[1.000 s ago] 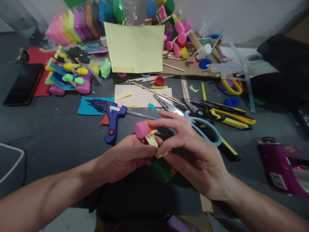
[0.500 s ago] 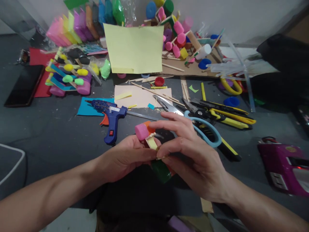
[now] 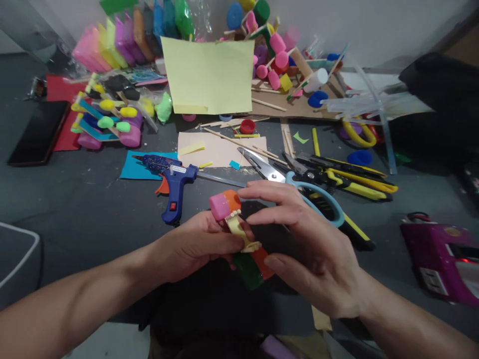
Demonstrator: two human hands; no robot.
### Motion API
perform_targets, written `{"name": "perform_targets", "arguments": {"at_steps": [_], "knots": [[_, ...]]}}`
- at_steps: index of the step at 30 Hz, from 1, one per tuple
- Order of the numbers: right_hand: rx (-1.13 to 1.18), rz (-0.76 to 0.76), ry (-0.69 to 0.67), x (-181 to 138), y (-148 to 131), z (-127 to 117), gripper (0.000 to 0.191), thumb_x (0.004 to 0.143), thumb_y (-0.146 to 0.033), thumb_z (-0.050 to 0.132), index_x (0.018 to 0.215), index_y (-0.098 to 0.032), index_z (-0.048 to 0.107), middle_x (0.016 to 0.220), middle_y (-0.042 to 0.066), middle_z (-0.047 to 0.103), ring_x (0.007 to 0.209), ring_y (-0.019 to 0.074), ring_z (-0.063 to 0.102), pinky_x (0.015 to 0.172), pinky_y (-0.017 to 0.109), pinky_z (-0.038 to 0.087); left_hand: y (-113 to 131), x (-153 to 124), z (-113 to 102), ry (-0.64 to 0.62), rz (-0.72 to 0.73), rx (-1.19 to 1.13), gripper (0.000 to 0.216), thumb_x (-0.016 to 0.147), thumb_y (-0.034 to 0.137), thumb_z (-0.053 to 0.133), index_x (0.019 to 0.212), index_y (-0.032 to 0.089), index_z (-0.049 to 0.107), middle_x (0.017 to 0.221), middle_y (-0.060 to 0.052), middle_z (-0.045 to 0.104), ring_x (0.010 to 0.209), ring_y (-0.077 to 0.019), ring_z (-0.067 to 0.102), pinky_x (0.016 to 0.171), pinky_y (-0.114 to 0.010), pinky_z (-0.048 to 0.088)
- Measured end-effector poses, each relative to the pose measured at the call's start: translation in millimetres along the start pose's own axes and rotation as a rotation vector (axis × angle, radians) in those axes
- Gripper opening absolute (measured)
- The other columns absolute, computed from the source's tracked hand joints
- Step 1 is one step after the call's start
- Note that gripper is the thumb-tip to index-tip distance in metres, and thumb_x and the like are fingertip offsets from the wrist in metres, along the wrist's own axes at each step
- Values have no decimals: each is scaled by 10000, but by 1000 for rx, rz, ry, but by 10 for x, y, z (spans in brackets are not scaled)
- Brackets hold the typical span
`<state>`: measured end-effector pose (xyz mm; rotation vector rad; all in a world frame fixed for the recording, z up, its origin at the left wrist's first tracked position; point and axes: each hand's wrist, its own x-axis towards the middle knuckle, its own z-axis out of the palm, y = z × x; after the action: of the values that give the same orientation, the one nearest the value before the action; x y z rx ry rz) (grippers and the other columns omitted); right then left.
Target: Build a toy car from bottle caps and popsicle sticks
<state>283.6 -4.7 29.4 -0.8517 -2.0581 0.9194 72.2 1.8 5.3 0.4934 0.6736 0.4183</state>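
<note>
My left hand (image 3: 194, 244) is closed on a small handmade craft model, its thumb lying on a pale yellow strip (image 3: 236, 230). At the strip's upper end sit a pink cylinder (image 3: 219, 207) and an orange piece (image 3: 232, 200). Dark green (image 3: 247, 269) and orange-red (image 3: 263, 263) cylinders are at the lower end, near a cream-coloured edge. My right hand (image 3: 299, 229) hovers at the model's right side with thumb and fingers spread. Its fingertips are close to the orange parts; whether they touch I cannot tell.
A blue glue gun (image 3: 174, 184) lies left of centre on blue paper. Blue-handled scissors (image 3: 318, 199) and yellow-black pliers (image 3: 352, 184) lie to the right. Behind are wooden sticks, a yellow sheet (image 3: 209, 75) and a colourful model (image 3: 107, 122). A phone (image 3: 37, 132) lies far left.
My right thumb and index finger have parted from their pinch at the strip's lower end, uncovering it. My left hand still holds the model in nearly the same place.
</note>
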Motion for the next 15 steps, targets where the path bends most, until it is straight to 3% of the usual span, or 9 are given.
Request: {"name": "perform_targets", "arguments": {"at_steps": [7, 15], "knots": [[-49, -47, -20, 9, 18, 4, 209, 881, -213, 671, 1086, -220, 630, 1374, 112, 578, 1326, 275, 519, 1105, 479, 431, 43, 0, 10, 18, -4, -12, 215, 743, 317, 845, 829, 146, 747, 768, -15, 655, 693, -108, 592, 626, -192, 464], [39, -52, -61, 44, 27, 16, 58, 912, -196, 658, 967, -211, 671, 1382, 108, 581, 1387, 256, 454, 1163, 497, 372, 18, -14, -37, -38, -54, 85, 257, 740, 351, 831, 871, 147, 744, 803, -20, 625, 729, -126, 562, 661, -230, 465]]}}
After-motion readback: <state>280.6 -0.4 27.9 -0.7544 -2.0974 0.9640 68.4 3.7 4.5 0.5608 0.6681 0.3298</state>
